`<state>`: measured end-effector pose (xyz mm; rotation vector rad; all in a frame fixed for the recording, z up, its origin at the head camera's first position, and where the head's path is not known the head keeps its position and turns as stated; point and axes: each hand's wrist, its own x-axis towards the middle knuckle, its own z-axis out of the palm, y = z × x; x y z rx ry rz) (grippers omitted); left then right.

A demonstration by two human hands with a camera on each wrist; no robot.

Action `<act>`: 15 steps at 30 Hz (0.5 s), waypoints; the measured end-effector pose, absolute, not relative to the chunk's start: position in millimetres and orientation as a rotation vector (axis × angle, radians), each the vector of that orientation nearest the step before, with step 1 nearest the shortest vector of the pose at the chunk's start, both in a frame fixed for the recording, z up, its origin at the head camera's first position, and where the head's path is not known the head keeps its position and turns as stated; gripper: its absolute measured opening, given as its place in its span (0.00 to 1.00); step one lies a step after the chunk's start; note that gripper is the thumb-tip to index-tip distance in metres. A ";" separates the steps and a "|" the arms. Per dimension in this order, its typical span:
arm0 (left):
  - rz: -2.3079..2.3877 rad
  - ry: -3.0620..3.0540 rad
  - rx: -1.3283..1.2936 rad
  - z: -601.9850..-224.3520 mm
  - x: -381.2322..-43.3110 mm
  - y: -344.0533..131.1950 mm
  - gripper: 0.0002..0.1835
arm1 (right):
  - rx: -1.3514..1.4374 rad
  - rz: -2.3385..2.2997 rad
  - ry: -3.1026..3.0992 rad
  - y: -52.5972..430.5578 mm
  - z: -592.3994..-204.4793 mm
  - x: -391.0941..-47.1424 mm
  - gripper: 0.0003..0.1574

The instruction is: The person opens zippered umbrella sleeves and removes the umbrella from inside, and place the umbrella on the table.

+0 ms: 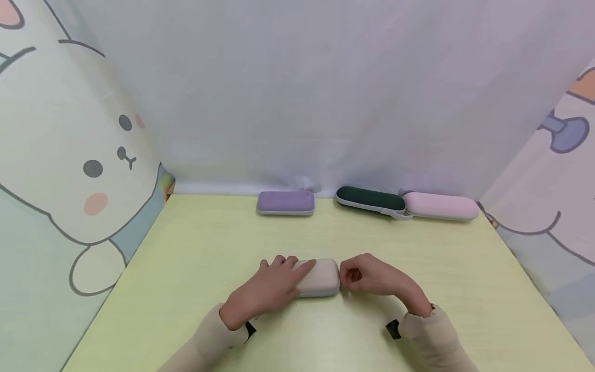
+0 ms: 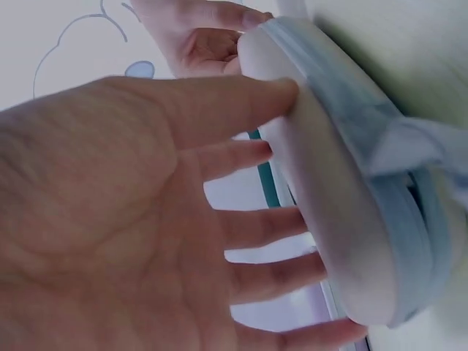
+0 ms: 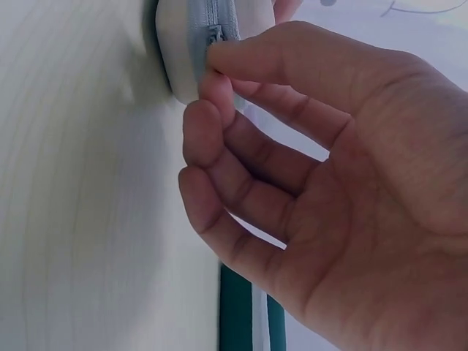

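Observation:
A cream zippered hard case (image 1: 324,277) lies crosswise on the table in front of me. My left hand (image 1: 267,289) holds its left part, with the thumb on the near upper side and the fingers reaching over the top. At the right end my right hand (image 1: 369,275) pinches the zipper pull (image 3: 215,34) between thumb and index finger, the other fingers curled loosely. A grey-blue zipper band (image 2: 344,95) runs round the case's side. A pale fabric strap (image 2: 420,142) sticks out from that band in the left wrist view.
Along the table's back edge lie a purple case (image 1: 285,202), a dark green case (image 1: 370,198) with a grey loop, and a pink case (image 1: 440,205) whose left end meets the green one. A pale curtain (image 1: 297,103) hangs behind the yellow table (image 1: 195,248).

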<state>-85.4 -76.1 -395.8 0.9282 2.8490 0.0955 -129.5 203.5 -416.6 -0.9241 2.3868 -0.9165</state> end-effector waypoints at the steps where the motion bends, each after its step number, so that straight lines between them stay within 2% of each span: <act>1: 0.091 2.855 0.929 -396.1 -85.2 -76.4 0.33 | -0.915 -0.913 2.405 203.7 -416.9 -129.5 0.08; 11: 0.099 2.930 0.925 -398.1 -78.8 -74.3 0.34 | -0.805 -0.955 2.639 205.6 -422.7 -133.3 0.11; 15: 0.142 2.929 0.921 -398.7 -73.2 -72.5 0.36 | -0.775 -0.957 2.718 202.9 -427.1 -134.3 0.09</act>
